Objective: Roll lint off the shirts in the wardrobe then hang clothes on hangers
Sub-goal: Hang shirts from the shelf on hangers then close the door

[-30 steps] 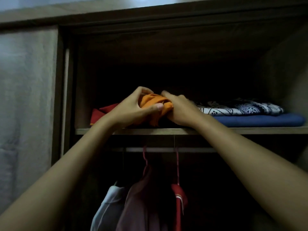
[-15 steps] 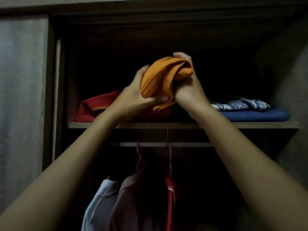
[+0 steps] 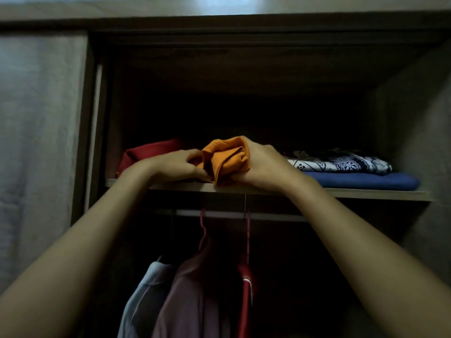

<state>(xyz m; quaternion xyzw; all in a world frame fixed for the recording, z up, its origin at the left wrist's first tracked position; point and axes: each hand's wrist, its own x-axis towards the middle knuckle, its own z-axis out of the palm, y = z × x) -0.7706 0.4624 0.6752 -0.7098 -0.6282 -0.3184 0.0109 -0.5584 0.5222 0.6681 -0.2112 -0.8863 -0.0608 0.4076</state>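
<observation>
While both arms reach up to the wardrobe shelf (image 3: 317, 191), the person holds a bunched orange garment (image 3: 225, 158) at its front edge, between the 2 hands. The right hand (image 3: 263, 167) grips the bundle from the right, its fingers curled round the cloth and hidden behind it. The left hand (image 3: 175, 164) is at the bundle's left side, its fingertips bent in against the fabric; whether they pinch a fold or only touch it cannot be told in this dim light. The garment's lower edge hangs just over the shelf lip.

Beside it on the shelf lie a folded red garment (image 3: 151, 152) to the left and, to the right, a patterned dark-and-white cloth (image 3: 341, 163) stacked on a folded blue one (image 3: 366, 181). Below, a rail (image 3: 268, 217) carries 2 pink hangers (image 3: 203, 230) with a pale shirt (image 3: 146, 289), a mauve one (image 3: 190, 301) and a red one (image 3: 245, 289).

The step in hand looks like fetching a folded piece from the shelf so that it can be hung. No lint roller is in sight. The next move probably calls for drawing the bundle clear of the shelf without dragging its neighbours, shaking it open, and finding a free hanger.
</observation>
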